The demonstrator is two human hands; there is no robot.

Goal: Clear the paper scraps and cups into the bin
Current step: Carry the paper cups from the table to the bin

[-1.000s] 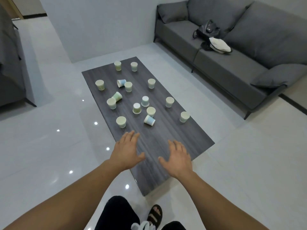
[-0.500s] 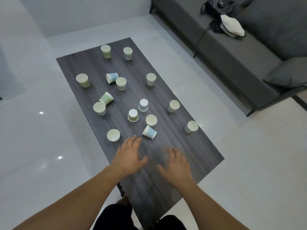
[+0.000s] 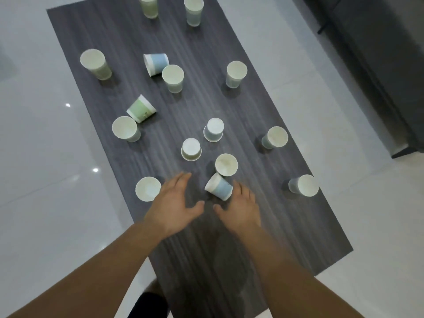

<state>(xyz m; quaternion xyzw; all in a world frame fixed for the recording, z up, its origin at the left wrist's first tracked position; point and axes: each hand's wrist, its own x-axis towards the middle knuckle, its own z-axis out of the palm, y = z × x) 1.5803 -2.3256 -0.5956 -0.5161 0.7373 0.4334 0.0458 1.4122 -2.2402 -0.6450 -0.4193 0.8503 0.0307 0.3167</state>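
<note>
Basically, tipped blue paper cup [image 3: 219,186] lies axis upper-left to lower-right, just beyond right hand [image 3: 241,208] fingertips; left hand [image 3: 174,203] farther left; both hands' fingers spread, holding nothing.

paper cups [image 3: 173,78] | scattered on table [image 3: 206,260] | three tipped, two apparently inverted

Soft, even light fills the room, and small bright spots shine on the glossy floor [image 3: 46,157] at the left. The cups [image 3: 236,73] cast faint shadows on the table [image 3: 206,260], and the left hand [image 3: 174,207] and right hand [image 3: 241,208] look a bit blurry.
</note>
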